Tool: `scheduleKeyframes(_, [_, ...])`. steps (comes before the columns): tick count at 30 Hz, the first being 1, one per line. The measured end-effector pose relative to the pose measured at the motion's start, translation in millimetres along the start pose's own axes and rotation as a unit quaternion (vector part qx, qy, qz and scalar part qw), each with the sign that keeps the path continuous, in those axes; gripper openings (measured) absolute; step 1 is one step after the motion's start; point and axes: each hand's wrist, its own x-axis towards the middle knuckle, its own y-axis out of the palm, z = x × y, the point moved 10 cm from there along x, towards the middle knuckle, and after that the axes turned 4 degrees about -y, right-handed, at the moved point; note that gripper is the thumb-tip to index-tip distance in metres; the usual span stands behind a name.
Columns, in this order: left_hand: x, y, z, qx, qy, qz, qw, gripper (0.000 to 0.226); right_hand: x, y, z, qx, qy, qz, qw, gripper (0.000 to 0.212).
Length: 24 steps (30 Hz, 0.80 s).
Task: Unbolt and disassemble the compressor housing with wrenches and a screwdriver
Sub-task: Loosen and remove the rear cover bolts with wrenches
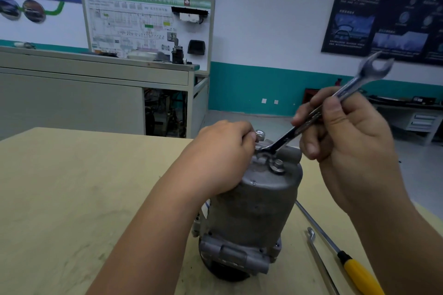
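A grey metal compressor housing stands upright on the wooden table. My left hand clamps its upper left side, fingertips beside a raised bolt. My right hand grips a steel open-end wrench by the shank. The wrench slopes down to the left, and its lower jaw sits at the base of the raised bolt. Its free jaw points up to the right. A second flanged bolt sits seated on the housing top, just right of the wrench head.
A yellow-handled screwdriver and a thin metal bar tool lie on the table right of the housing, under my right forearm. Behind the table stand a grey workbench with a wiring display board, and a teal-banded wall.
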Motion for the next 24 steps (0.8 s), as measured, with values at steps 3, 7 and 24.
scheduleKeyframes(3, [1, 0, -1, 0.001, 0.002, 0.002, 1.000, 0.029, 8, -12, 14, 0.007, -0.036, -0.037, 0.999, 0.018])
scheduleKeyframes(7, [1, 0, -2, 0.003, 0.007, 0.001, 1.000, 0.030, 17, -8, 36, -0.067, -0.081, -0.011, 0.994, 0.019])
scheduleKeyframes(24, [1, -1, -3, 0.011, 0.006, -0.003, 1.000, 0.032, 9, 4, 33, -0.102, -0.089, 0.011, 0.991, 0.018])
